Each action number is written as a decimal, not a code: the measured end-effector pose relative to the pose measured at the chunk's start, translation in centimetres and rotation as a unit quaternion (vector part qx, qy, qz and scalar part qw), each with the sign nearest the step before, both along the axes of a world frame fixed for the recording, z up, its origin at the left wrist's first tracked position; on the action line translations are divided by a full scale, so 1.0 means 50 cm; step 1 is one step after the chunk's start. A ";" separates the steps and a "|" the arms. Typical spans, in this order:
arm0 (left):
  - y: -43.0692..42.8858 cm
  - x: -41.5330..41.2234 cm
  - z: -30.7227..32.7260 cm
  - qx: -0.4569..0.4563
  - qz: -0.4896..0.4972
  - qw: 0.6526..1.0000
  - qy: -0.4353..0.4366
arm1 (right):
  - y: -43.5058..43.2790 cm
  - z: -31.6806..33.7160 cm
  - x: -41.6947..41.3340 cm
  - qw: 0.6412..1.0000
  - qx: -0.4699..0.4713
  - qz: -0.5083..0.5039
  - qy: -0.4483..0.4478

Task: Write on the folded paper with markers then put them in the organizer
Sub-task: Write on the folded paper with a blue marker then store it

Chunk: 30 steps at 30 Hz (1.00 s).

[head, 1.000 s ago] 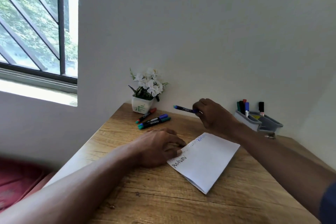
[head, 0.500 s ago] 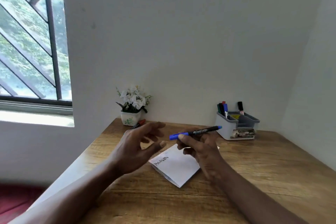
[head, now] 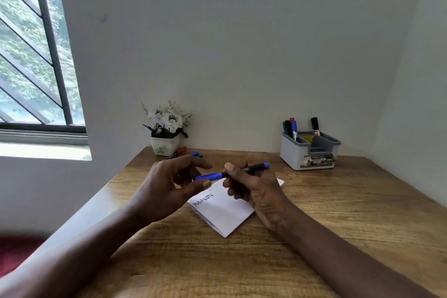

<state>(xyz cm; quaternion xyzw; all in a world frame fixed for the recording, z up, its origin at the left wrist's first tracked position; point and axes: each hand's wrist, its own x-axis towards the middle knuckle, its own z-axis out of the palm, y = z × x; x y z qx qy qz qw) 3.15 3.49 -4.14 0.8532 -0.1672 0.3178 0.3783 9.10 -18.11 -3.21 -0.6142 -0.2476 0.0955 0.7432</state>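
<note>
A folded white paper (head: pixel 223 213) with dark writing near its left edge lies on the wooden desk (head: pixel 326 213). Above it my right hand (head: pixel 254 189) grips a blue marker (head: pixel 232 172) by its black barrel, held level, blue cap pointing left. My left hand (head: pixel 169 186) hovers at that cap end, thumb and fingers closing around the cap; whether they touch it is unclear. The grey organizer (head: pixel 309 152) stands at the back right with several markers upright in it.
A small pot of white flowers (head: pixel 167 128) sits at the back left against the wall. Red (head: pixel 180 151), blue and green markers lie beside it, partly hidden by my left hand. A barred window (head: pixel 36 55) is on the left.
My right hand brought the blue marker from the back of the desk to above the paper. My left hand lifted off the paper and came up to the marker's cap.
</note>
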 end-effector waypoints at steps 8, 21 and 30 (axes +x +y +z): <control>0.000 0.006 -0.005 -0.031 -0.099 0.988 0.110 | 0.001 -0.013 0.007 0.995 0.024 0.055 0.081; -0.001 -0.004 0.009 -0.094 -0.194 0.947 0.236 | -0.004 -0.019 0.015 0.992 0.007 0.091 0.086; -0.002 0.001 0.013 -0.084 -0.192 0.956 0.207 | -0.002 -0.021 0.022 0.990 0.026 0.090 0.108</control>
